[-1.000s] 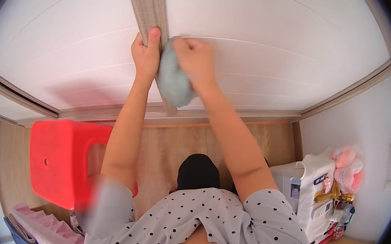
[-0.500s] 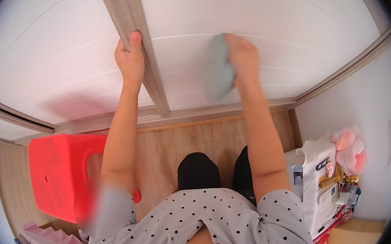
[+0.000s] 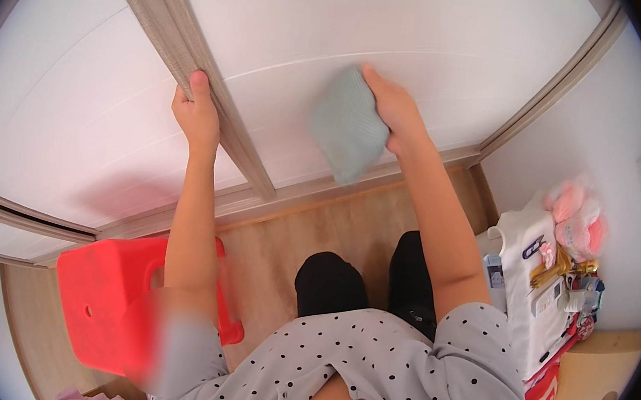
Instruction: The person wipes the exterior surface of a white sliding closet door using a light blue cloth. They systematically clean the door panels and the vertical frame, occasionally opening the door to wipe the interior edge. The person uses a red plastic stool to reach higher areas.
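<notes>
My left hand (image 3: 197, 113) is closed round the edge of a wood-grain door frame (image 3: 169, 22), its thumb on the front face. White sliding door panels (image 3: 292, 21) lie on both sides of that frame. In my right hand (image 3: 397, 114) is a pale green ribbed cloth (image 3: 349, 125), gripped along its right edge; its body spreads out to the left in front of the right-hand panel. Whether the whole cloth touches the panel I cannot tell, and its left edge is blurred.
A red plastic stool (image 3: 102, 306) stands at the lower left, beside my left forearm. On the right, a surface covered with white cloth (image 3: 518, 287) bears small items and pink bundles (image 3: 578, 219) against the wall. The wood-look floor (image 3: 333, 229) runs below the door track.
The cloth and my right hand have shifted slightly down, and the cloth now shows broader and flatter. My left hand stays on the frame. The whole view has tilted a little.
</notes>
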Demonstrator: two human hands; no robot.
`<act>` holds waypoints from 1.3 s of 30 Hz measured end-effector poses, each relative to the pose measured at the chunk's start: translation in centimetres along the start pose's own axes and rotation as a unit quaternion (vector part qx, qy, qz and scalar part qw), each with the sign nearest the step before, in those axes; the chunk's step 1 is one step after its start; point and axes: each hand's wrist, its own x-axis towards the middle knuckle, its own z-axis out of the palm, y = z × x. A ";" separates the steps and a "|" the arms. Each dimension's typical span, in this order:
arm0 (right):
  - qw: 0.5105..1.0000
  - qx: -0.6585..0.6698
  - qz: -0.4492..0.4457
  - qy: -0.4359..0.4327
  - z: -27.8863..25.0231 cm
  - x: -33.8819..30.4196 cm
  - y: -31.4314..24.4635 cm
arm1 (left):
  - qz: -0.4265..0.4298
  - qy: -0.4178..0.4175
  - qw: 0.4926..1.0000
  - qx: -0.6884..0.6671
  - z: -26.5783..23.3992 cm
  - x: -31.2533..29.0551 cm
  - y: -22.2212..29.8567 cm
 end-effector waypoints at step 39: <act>0.995 -0.035 0.052 -0.082 -3.6 -2.7 -0.3 | -0.011 0.017 1.000 0.018 0.0 -0.3 0.4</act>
